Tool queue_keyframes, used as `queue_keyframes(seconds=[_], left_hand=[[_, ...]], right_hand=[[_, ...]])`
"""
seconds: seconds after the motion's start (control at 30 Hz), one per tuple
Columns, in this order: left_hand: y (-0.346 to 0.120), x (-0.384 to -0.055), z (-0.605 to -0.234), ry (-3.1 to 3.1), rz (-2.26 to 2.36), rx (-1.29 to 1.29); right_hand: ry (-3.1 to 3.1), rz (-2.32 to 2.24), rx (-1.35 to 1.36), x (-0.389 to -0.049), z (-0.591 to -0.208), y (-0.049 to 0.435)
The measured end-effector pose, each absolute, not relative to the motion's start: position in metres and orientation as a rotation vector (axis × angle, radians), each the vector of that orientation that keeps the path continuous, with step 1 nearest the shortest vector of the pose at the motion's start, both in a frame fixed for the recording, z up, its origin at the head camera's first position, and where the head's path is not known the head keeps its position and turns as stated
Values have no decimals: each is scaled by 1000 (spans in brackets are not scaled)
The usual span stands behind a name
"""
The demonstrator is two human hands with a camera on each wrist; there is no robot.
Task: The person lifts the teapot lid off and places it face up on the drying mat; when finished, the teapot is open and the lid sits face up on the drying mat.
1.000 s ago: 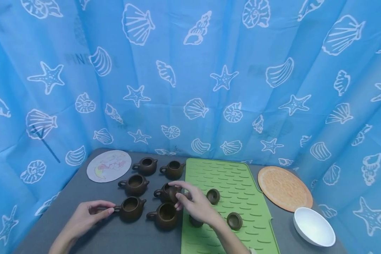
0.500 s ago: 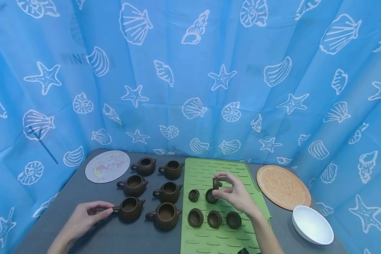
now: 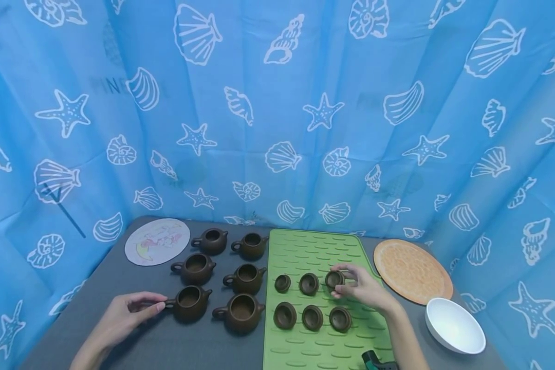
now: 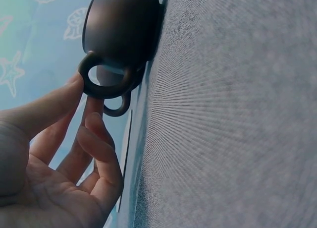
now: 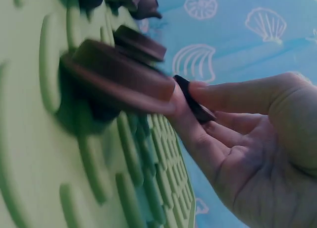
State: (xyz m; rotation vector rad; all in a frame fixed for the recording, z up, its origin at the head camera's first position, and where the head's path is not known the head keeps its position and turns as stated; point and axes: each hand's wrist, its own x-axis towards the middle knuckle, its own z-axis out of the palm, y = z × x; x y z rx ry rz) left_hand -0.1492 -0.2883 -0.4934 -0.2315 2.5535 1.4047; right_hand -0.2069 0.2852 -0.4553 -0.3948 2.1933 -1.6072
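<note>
My left hand (image 3: 127, 316) pinches the loop handle of the front-left dark brown teapot (image 3: 190, 304); in the left wrist view the thumb presses the handle (image 4: 106, 86). Several more lidless teapots, among them one at the front right (image 3: 241, 314), stand in two columns on the grey cloth, handles to the left. Over the green mat (image 3: 314, 246) my right hand (image 3: 363, 290) holds a small brown teapot lid (image 3: 335, 279) between thumb and fingers, hollow side up. Several other lids, such as the near-left one (image 3: 284, 315), lie upturned on the mat in two rows.
A round white picture mat (image 3: 157, 241) lies at the back left. To the right are a round orange-brown mat (image 3: 412, 270) and a white bowl (image 3: 455, 326). A blue shell-print curtain (image 3: 277, 113) hangs behind the grey tabletop (image 3: 180, 349).
My right hand has lifted the lid off a teapot in the right column, carried it right and turned it over, down to the green mat. My left hand stays at the teapot handle.
</note>
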Motion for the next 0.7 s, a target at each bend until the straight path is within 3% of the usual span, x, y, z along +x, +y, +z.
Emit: queue_keyframes(seconds=[0.43,0.7], left_hand=[[-289,-149,-495,2578,1393,-223],[-292,-150,-491,2600,1397,-54]], right_hand=[[2273,-1461,-538,-208,-467,288],[2355,-1384,-514,-207,-469,283]])
